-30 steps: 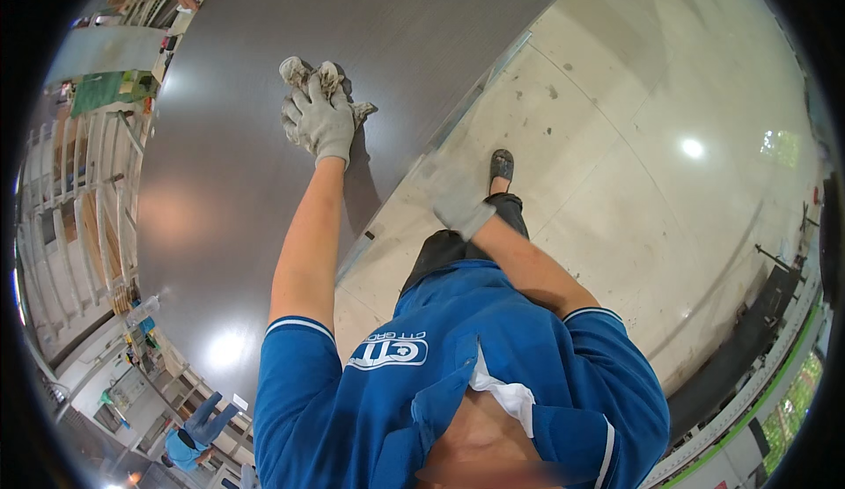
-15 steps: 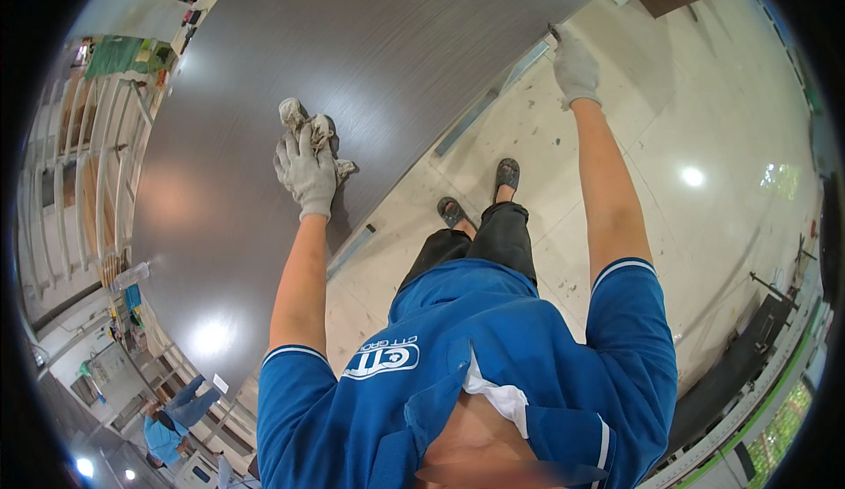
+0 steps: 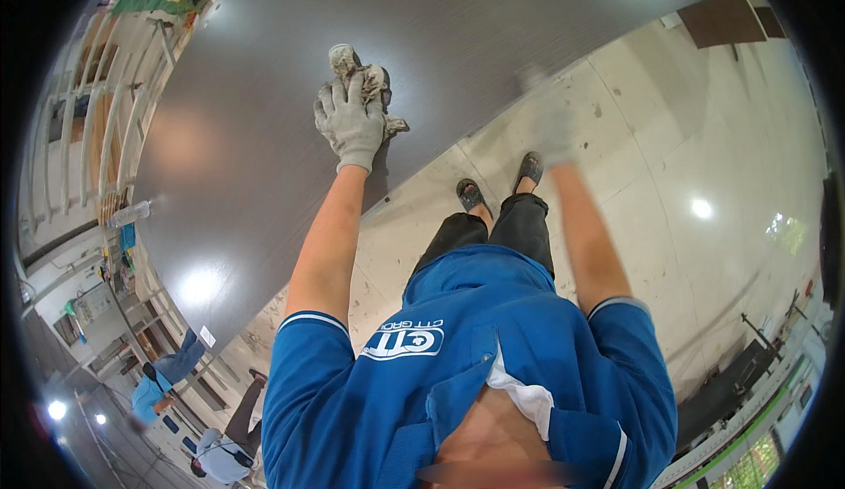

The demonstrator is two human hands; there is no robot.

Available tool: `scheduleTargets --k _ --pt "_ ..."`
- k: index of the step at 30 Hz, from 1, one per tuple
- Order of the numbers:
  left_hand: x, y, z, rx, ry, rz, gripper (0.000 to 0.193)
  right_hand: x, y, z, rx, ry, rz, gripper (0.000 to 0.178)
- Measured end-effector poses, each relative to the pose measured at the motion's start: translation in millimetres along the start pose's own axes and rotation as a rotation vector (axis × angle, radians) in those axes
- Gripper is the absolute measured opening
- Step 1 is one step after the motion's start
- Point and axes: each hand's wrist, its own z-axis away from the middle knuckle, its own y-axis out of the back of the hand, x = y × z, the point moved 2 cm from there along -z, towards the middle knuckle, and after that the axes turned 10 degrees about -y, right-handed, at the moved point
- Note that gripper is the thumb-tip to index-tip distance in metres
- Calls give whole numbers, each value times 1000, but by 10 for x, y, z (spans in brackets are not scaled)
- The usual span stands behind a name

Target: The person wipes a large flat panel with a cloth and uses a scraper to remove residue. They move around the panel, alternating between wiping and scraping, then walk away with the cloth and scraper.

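A wide dark brown wood-grain panel (image 3: 458,40) lies in front of me and to the left. On top of it my left hand (image 3: 352,119), in a light grey knit glove, rests on a crumpled beige-grey rag (image 3: 374,80). Its fingers stretch over the cloth, which bunches out beyond the fingertips and beside the wrist. My right hand (image 3: 552,132), gloved too, is smeared by motion close to the panel's near edge, above the floor. Its fingers cannot be made out, nor whether anything is in them.
A clear plastic bottle (image 3: 130,214) stands by the panel's left edge, beside white metal racks (image 3: 79,137). Two people are at the lower left, one in a light blue shirt (image 3: 151,398). Another brown panel (image 3: 717,14) is at the far right, over a pale tiled floor (image 3: 660,181).
My right hand has left the panel's far right edge and swung back toward me. The left hand keeps its place on the rag, both appearing higher in view as the camera shifts.
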Motion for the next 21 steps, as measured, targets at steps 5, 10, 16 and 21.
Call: scheduleTargets --k 5,10,16,21 --pt "-8 59 -43 24 -39 50 57 -554 -1093 1169 -489 588 -56 34" --pt "-139 535 65 331 138 690 59 -336 -534 810 -789 -101 -723 62" --pt "419 1165 726 117 128 1208 35 -662 108 473 -718 -177 -1031 71" --pt "847 1161 1031 -159 285 1603 34 -1058 -111 603 -768 187 -729 73"
